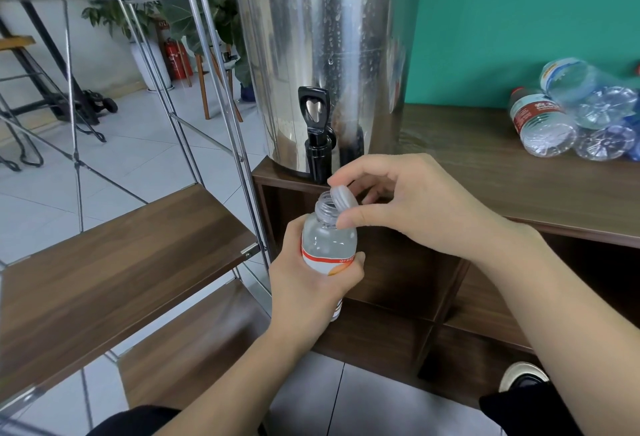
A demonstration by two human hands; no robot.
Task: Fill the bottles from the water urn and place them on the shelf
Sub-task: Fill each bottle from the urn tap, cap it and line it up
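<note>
Wooden cabinet top [485, 172] ahead, steel water urn [322, 55] standing on it, black tap [317, 145] just above the right hand [408, 203]. Left hand [311, 283] wrapped round the bottle [329, 245], holding it upright, mouth bare. Right hand pinching the cap [341, 198] between thumb and forefinger, tilted at the neck. Looks like capping or uncapping; cannot tell which. Hard to read the water level. Spare empties [581, 113] well off beyond the right hand. Shelf [121, 255] waiting beside the left hand.
</note>
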